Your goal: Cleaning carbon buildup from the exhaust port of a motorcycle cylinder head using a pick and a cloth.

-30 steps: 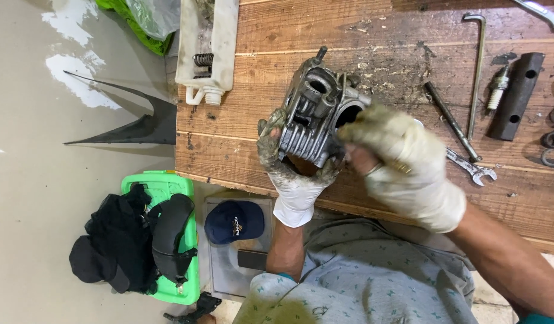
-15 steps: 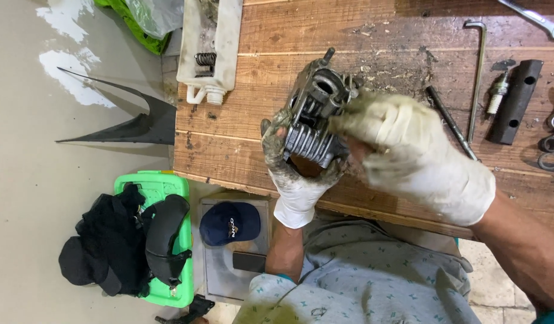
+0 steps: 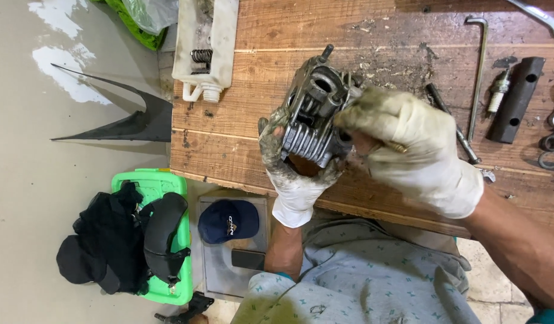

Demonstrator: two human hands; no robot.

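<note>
Since half a second ago the right hand [image 3: 418, 150] has drawn slightly off the finned engine part [image 3: 316, 117], so more of the grey casting shows, and the part sits a touch more upright in the grip.

The left hand [image 3: 292, 174], in a grimy white glove, is wrapped closed around the lower end of the part, fingers curled under the cooling fins, holding it raised just above the worktop [image 3: 229, 129]; that grip turns the open top with its round bores toward the person. The right hand, also gloved, is closed against the part's right side, and a thin brass-coloured rod [image 3: 392, 146] appears to be pinched in its fingers, though the glove hides most of it, so I cannot be sure.

Tools lie well apart to the right, within reach but out of the way: a long L-shaped bar [image 3: 478, 72], a spark plug [image 3: 499, 90], a black block with holes [image 3: 517, 99]. A white plastic container holding a spring [image 3: 206, 45] lies on the worktop's far left. On the floor below, a green crate [image 3: 146, 192] carries dark clothing, beside a blue cap [image 3: 230, 221].
</note>
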